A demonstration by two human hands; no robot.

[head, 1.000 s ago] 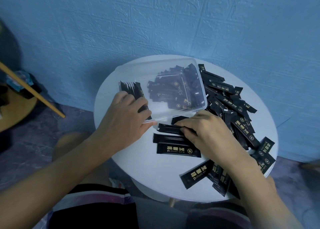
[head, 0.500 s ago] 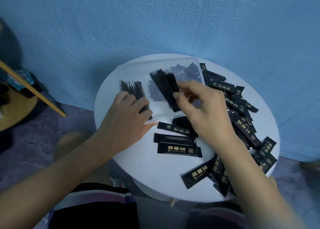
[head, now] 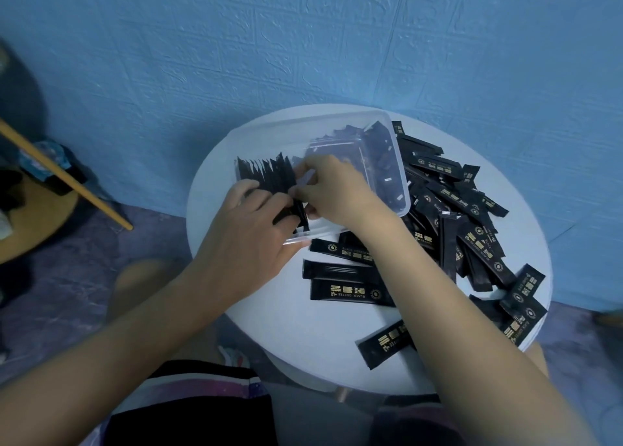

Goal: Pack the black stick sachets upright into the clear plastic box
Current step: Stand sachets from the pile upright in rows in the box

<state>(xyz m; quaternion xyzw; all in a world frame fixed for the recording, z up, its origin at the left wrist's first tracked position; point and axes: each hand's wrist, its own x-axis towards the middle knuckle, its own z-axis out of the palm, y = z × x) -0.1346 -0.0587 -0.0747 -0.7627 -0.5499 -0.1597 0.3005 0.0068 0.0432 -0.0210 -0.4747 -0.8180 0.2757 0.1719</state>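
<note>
A clear plastic box [head: 397,162] lies on the round white table [head: 303,337]. A row of black stick sachets [head: 266,172] stands upright at the box's left end. More sachets lie loose in its right part. My left hand [head: 249,233] rests over the box's near left corner, its fingers against the standing row. My right hand [head: 332,189] reaches into the box and pinches a black sachet [head: 300,214] beside that row. Loose sachets [head: 465,229] are piled to the right of the box and several lie flat in front of it.
A blue textured wall stands right behind the table. To the left a wooden stick [head: 67,175] leans over a low round wooden stand [head: 40,216]. My knees and dark shorts are below the table's near edge.
My right hand picked a sachet up from the table in front of the box, lifted it over the box and lowered it next to the upright row. The left hand stayed by that row.
</note>
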